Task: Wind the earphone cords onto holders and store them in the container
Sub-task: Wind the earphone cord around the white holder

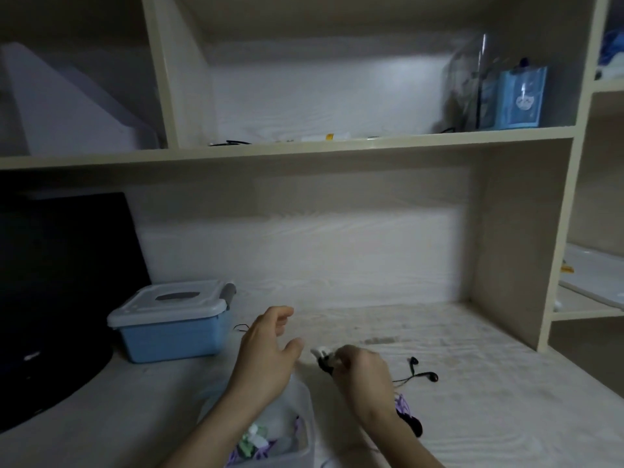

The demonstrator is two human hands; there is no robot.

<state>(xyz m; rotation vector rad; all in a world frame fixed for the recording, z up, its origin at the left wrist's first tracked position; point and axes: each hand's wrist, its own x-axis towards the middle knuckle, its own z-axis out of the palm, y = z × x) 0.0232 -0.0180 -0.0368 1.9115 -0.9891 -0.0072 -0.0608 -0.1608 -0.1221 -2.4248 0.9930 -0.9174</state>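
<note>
On the pale desk (456, 417) in front of me, my right hand (363, 373) is closed around a small white holder (322, 353) with dark cord already wrapped on it; only its tip and a few turns show past my fingers. My left hand (266, 358) hovers just beside it, open, fingers loosely curled and holding nothing.

One pair of black earbuds (422, 371) lies on the desk just to the right of my right hand, their thin cord (403, 380) trailing back under my wrist. I judge that cord to be very light, limp and quick to tangle or slip off, so I would pinch it close to the holder and keep it taut, while gripping the holder by its stiff body. The buds are small and hard; I would not pull on them.

Near my right forearm sits a purple and black bundle (408, 413), too hidden to name. Below my left arm is one clear open tub (304, 450) with green, white and purple pieces inside, too blurred to count. One blue lidded container (172, 336) stands to the left, shut, well apart from the earbuds.
</note>
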